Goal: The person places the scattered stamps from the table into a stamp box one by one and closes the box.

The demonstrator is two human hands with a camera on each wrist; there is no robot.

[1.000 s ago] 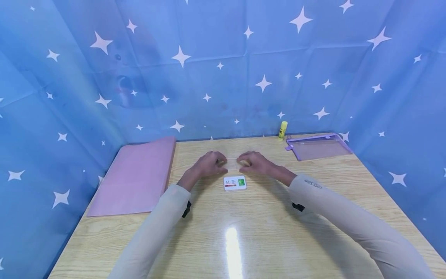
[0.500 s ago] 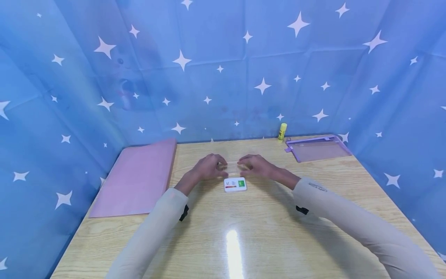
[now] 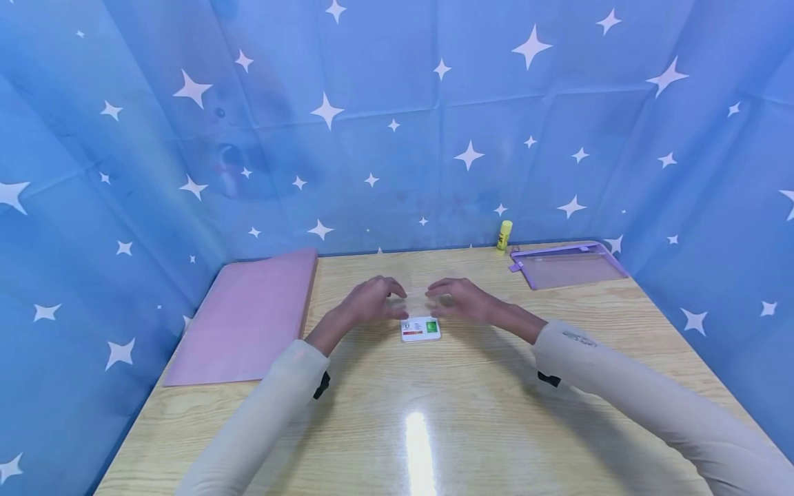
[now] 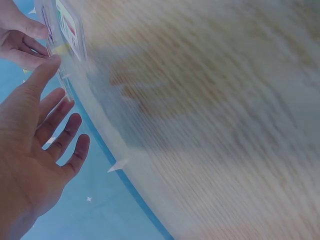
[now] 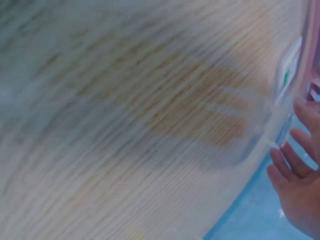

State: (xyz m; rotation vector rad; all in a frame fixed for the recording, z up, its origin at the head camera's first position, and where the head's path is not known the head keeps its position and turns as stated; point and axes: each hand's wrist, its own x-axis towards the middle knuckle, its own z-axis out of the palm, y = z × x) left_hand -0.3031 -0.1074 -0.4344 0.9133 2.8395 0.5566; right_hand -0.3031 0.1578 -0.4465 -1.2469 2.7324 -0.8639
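A white rectangular card (image 3: 420, 329) with printed logos and a green square lies flat on the table, just in front of both hands. Between the hands is a clear plastic piece (image 3: 417, 302), hard to make out against the wood. My left hand (image 3: 372, 300) holds its left edge between thumb and fingertips. At the opposite edge, my right hand (image 3: 462, 301) does the same. In the left wrist view the clear piece (image 4: 64, 75) spans from thumb tip to fingertips, the other fingers spread. The right wrist view shows the right hand (image 5: 302, 170) partly cut off.
A pink folder or sheet stack (image 3: 248, 317) covers the table's left side. At the back right stand a yellow glue stick (image 3: 504, 237) and, lying beside it, a purple-edged mesh zip pouch (image 3: 567, 266). A blue starry curtain (image 3: 397, 158) encloses the table (image 3: 347, 427).
Both hands' thumbs and fingers have spread a little wider around the clear plastic piece, and the thumbs now come closer to the card. The view has tilted slightly.
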